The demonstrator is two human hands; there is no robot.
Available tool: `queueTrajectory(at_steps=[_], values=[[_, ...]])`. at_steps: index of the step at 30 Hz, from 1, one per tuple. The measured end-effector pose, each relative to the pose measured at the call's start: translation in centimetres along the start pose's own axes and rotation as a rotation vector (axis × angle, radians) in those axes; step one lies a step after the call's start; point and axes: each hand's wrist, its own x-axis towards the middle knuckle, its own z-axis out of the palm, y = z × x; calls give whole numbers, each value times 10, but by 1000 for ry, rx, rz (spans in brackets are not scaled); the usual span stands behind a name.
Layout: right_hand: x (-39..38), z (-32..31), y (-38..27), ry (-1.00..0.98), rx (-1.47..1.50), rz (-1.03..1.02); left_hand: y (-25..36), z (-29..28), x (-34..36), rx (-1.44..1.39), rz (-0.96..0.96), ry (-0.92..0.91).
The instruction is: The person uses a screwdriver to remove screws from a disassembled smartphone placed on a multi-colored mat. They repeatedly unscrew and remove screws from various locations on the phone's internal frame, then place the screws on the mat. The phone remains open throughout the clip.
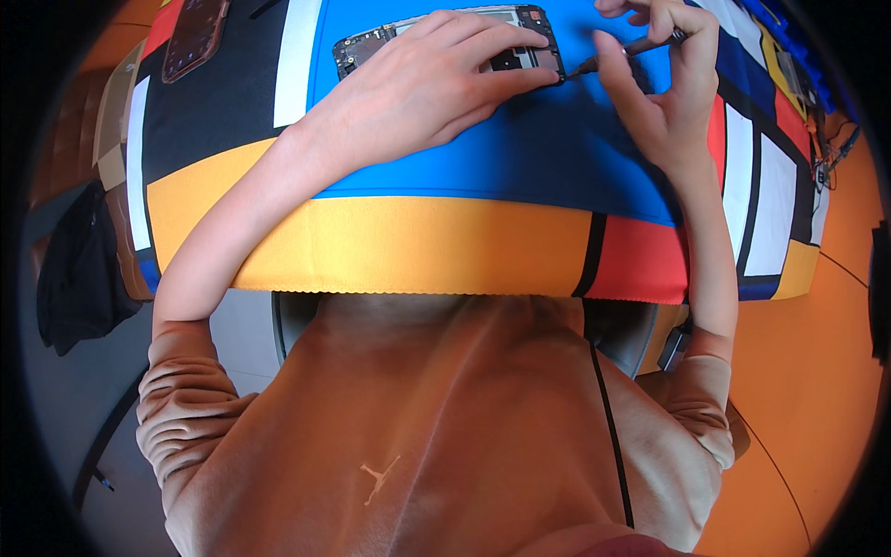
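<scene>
An opened smartphone [513, 58] lies at the far middle of the table, its black frame and inner parts showing. My left hand [436, 79] rests palm down across it and hides much of its middle. The fingers are stretched out and apart, with the thumb at the near right corner. In my right hand [670, 88] is a slim dark screwdriver [640, 46], pinched between thumb and fingers and held slanting. Its tip points left and down, close beside that same corner and my left thumb. Whether the tip touches the smartphone I cannot tell.
The table wears a colour-block cloth [418, 241]. A second smartphone [197, 37] lies at the far left. Several cables and small tools [829, 158] sit at the right edge. A cardboard box [113, 139] and a black cloth item [83, 269] are beyond the left edge.
</scene>
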Motion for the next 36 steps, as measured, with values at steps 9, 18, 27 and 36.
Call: queueTrajectory(at_steps=[9, 18, 27, 36], values=[[-6, 11, 5, 83, -41, -11, 0, -1, 0, -11, 5, -5], [-4, 4, 7, 14, 55, -46, -2, 2, -1, -42, 20, 29], [-21, 9, 8, 84, 312, 221, -3, 4, -1, -25, 38, 37], [-18, 6, 10, 226, 448, 308, -6, 17, 1, 215, 45, 129]])
